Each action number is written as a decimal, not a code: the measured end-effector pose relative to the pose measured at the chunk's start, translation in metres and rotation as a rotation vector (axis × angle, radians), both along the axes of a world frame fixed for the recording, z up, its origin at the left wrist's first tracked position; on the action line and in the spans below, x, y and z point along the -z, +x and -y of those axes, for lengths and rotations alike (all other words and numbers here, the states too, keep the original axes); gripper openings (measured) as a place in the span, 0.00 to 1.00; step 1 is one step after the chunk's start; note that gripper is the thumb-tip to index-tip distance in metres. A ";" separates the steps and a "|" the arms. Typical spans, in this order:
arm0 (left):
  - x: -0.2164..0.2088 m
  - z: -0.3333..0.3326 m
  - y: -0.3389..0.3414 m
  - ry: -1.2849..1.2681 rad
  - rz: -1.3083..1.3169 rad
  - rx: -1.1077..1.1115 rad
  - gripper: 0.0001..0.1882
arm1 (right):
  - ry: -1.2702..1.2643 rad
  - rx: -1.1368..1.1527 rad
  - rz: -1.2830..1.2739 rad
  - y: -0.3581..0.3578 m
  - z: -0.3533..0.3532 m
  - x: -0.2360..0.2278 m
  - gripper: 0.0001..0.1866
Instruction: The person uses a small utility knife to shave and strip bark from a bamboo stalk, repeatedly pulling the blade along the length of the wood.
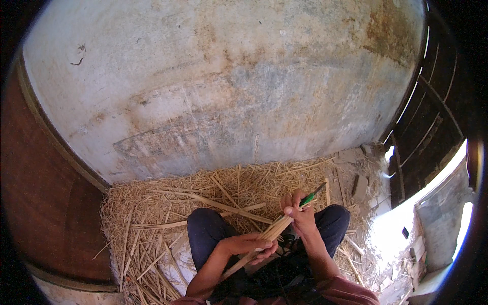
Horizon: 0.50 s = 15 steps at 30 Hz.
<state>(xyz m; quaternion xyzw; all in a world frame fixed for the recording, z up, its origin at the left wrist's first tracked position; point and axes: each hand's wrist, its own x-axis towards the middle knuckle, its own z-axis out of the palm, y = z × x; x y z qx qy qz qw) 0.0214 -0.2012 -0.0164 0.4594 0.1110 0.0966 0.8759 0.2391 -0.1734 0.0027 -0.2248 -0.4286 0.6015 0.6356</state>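
Across my lap lies a slanting bundle of pale split bamboo strips (277, 229). My left hand (258, 245) is closed round its lower part, near my left knee. At the upper end, my right hand (299, 209) has its fingers closed round a green-handled knife (307, 200), whose dark narrow blade points up and to the right. The strip ends lie against the same hand. How its fingers divide between knife and strips is partly hidden. One long strip runs down past my left wrist toward my lap.
Shavings (168, 203) and long loose strips (152, 274) cover the floor around my bent knees. A stained wall (244, 112) rises in front. Brown boarding (56, 203) stands at left, dark planks (432, 107) at right. A brick-like block (360, 187) lies right of the shavings.
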 end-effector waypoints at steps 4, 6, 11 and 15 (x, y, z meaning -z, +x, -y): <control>-0.009 -0.004 -0.001 0.273 -0.042 -0.157 0.26 | -0.068 0.101 0.047 -0.006 0.002 -0.005 0.21; -0.019 -0.001 0.003 0.384 -0.131 -0.263 0.25 | -0.097 0.099 0.067 -0.007 0.003 -0.006 0.20; -0.057 -0.003 0.022 0.455 -0.404 -0.351 0.20 | -0.086 0.129 0.195 -0.004 0.000 -0.002 0.18; -0.026 0.002 0.039 0.689 -0.389 -0.618 0.20 | -0.122 0.196 0.239 -0.004 0.000 -0.020 0.18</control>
